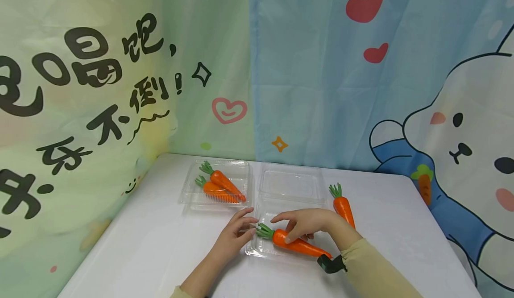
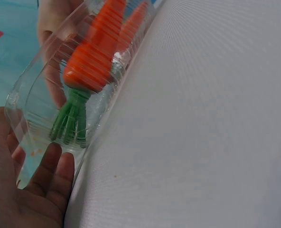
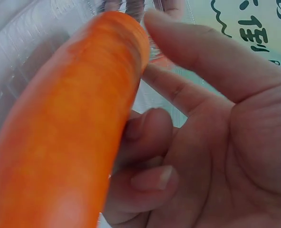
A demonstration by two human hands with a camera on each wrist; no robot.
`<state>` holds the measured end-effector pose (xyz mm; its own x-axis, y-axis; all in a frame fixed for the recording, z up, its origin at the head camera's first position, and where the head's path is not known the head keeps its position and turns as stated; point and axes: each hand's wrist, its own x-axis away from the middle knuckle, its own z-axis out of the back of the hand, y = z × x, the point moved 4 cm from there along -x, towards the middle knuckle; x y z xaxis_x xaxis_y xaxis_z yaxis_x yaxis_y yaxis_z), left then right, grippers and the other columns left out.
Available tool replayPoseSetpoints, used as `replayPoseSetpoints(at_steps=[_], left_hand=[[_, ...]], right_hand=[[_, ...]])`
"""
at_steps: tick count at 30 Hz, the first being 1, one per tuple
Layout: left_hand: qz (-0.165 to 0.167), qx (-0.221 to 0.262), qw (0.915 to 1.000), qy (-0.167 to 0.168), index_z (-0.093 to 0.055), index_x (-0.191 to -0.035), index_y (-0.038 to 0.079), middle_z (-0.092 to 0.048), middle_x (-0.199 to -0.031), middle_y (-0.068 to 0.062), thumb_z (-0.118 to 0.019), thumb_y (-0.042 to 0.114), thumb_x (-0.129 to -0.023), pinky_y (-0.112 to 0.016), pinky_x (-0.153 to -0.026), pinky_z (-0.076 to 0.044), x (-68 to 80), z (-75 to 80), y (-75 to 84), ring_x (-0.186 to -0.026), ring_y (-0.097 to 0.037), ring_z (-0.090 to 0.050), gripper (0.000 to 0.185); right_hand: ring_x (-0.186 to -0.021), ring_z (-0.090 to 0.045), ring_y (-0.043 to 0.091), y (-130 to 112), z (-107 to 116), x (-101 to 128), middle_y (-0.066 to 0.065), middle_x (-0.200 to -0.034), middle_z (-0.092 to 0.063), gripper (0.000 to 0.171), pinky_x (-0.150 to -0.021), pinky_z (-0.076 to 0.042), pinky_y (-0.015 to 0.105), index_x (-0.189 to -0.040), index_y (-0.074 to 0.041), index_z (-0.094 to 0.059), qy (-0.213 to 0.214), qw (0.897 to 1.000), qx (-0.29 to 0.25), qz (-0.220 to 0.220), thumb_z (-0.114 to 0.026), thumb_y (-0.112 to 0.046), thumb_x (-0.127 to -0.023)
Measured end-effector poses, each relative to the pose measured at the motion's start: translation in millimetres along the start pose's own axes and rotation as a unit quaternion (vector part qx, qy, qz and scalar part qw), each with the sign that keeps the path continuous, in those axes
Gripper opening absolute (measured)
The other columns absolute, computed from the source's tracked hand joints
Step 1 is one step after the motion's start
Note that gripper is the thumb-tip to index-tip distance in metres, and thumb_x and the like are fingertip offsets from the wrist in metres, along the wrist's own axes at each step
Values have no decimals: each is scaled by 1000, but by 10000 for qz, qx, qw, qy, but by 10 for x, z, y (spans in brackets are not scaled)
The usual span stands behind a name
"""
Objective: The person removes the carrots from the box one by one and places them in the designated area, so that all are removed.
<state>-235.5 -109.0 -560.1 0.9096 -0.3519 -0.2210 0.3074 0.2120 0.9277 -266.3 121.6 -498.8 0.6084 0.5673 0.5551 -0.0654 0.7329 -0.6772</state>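
Lower centre of the head view: right hand point(image 1: 307, 226) arched over a carrot point(image 1: 299, 246), fingers curled down onto it, lying in the open clear tray point(image 1: 257, 249) near the front of the white table point(image 1: 140, 244). Left hand point(image 1: 237, 233) just beside, fingers fairly straight against the tray's left edge, steadying. Further up and left, a second clear tray point(image 1: 192, 195) with two carrots point(image 1: 221, 186); right of the open lid, one loose carrot point(image 1: 343, 206) on the table.

Over to the left wrist view: left hand point(image 2: 22, 199) at lower left, fingers relaxed and open along the tray wall point(image 2: 26, 104); green top and orange body of the carrot point(image 2: 90, 61) seen through the plastic. Clearer here than from above: bare contact with the rim, no grip.

Right wrist view: carrot point(image 3: 69, 133) filling the left half, right hand point(image 3: 216, 142) beside it, fingers bent toward it; firm grip or light touch, hard to tell.

Risk, judged from this: thin, light tray, held only by fingertips, likely to skid or tip if the carrot gets pushed sideways; smooth carrot likely to roll out over the low rim.
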Motion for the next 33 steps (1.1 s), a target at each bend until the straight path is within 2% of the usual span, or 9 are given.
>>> replayPoseSetpoints(at_steps=[4, 11, 16, 21, 26, 30, 33], left_hand=[[39, -9, 10000, 5, -65, -123, 14, -40, -155, -5, -65, 20, -96, -27, -96, -51, 2, 1, -2, -113, -27, -64, 28], [183, -102, 9998, 3, -65, -124, 16, -40, -154, 1, -65, 23, -96, -25, -97, -50, -6, 0, -13, -113, -19, -63, 28], [122, -71, 9999, 10, -66, -122, 15, -40, -154, -2, -65, 21, -96, -26, -97, -51, -6, 0, -21, -113, -23, -63, 27], [222, 3, 9997, 56, -66, -121, 16, -41, -154, -3, -65, 15, -95, -25, -96, -50, -12, -9, -23, -114, -27, -63, 26], [296, -27, 9995, 74, -65, -122, 6, -39, -155, -11, -63, 9, -95, -25, -95, -50, -2, -14, 87, -115, -34, -62, 27], [335, 12, 9994, 5, -63, -123, 1, -39, -155, -14, -63, 9, -96, -23, -95, -50, 28, 9, 262, -115, -34, -62, 28], [327, 65, 9994, -6, -64, -122, 1, -40, -154, -14, -63, 9, -96, -22, -95, -50, 42, 22, 337, -115, -34, -62, 28]], right_hand=[[-55, -46, 18, -2, -9, 5, 4, -101, -65, 56, -50, -38, 26, -136, -36, -56, -38, 10000, 40, -19, -76, -20, -86], [-54, -46, 18, 4, -13, 2, 5, -98, -65, 53, -51, -39, 26, -131, -38, -59, -70, 9999, 72, 16, -75, -15, -86], [-53, -45, 18, 4, -8, 1, 5, -96, -66, 51, -51, -40, 26, -128, -40, -60, -142, 9998, 116, 127, -75, -16, -87], [-52, -44, 18, 13, 37, 39, 6, -97, -66, 54, -50, -40, 26, -131, -41, -58, -66, 9996, 6, 291, -75, -16, -86], [-52, -44, 18, 35, 120, 85, 6, -107, -64, 56, -50, -41, 27, -134, -40, -56, 170, 9988, -58, 445, -73, -15, -87], [-56, -48, 18, 55, 219, 127, 7, -114, -64, 55, -53, -43, 27, -135, -42, -55, 619, 9965, -122, 547, -73, -18, -88], [-62, -52, 18, 82, 306, 176, 7, -119, -63, 55, -56, -43, 27, -135, -44, -54, 1040, 9929, -323, 486, -74, -24, -88]])
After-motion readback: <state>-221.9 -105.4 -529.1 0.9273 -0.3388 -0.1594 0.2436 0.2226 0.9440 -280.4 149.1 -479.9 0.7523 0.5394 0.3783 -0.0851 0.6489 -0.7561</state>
